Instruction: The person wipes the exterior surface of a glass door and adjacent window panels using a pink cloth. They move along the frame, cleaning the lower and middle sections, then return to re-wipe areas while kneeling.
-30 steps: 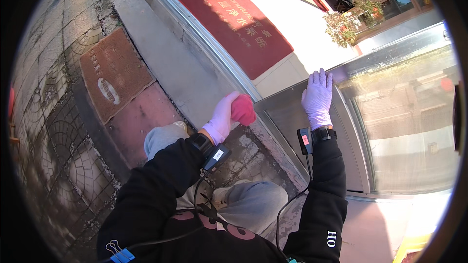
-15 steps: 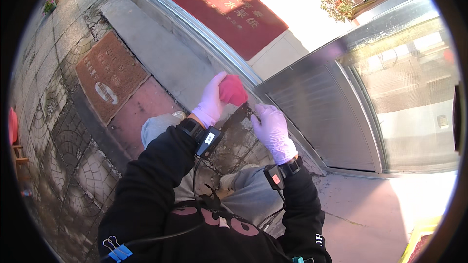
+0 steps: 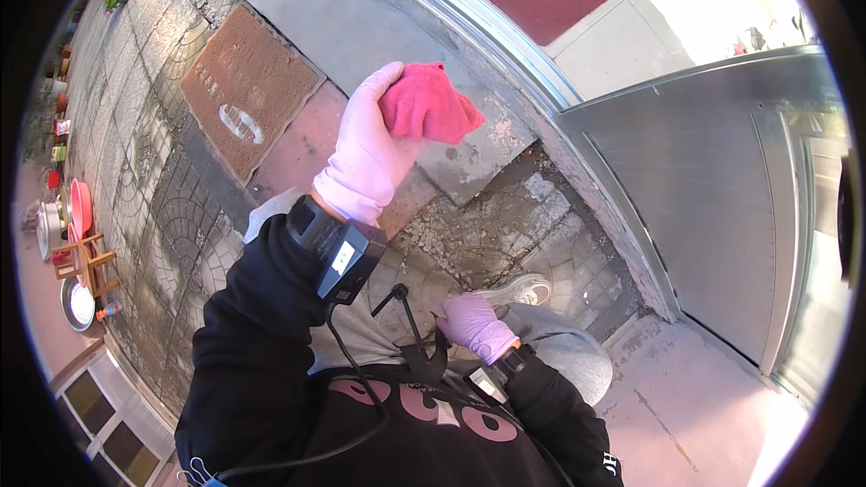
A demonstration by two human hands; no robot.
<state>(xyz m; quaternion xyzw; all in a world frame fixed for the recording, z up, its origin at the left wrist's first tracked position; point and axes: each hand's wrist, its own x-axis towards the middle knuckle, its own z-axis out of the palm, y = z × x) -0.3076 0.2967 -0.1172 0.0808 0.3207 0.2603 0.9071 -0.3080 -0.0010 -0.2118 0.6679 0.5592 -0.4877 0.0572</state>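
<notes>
**Bunched red cloth [image 3: 429, 106] in a gloved left hand [image 3: 363, 155], beside a metal door [image 3: 708, 207]**

At the far left, beyond the paving, stand a pink basin [image 3: 82, 207] and a small wooden stool [image 3: 97, 259]. Nearer, a brown doormat [image 3: 244, 68] lies by a grey slab [image 3: 311, 9].

Next comes the left hand, gloved in pale lilac, with a black device [image 3: 352, 261] strapped at the wrist. It is raised near the middle of the view. Its grip is closed around the red cloth, the thumb along the cloth's upper left; the other fingers are mostly hidden. The cloth is held in the air above the ground, crumpled into a rounded bundle with a loose corner pointing right.

The cloth should be light, soft and limp, with little to break; its matt look suggests it won't slip easily, though whether it is damp can't be told. The gathered middle seems the best place to hold it; pinching only the loose corner would probably let the rest unfold.

Further right and lower, the right hand [image 3: 471, 323], also in lilac, rests close to the lap, near a black strap [image 3: 426, 359] and 1 pale shoe [image 3: 525, 290]. Its fingers look bent; whether they hold anything can't be told. At the right edge is the door's grey panel.
</notes>
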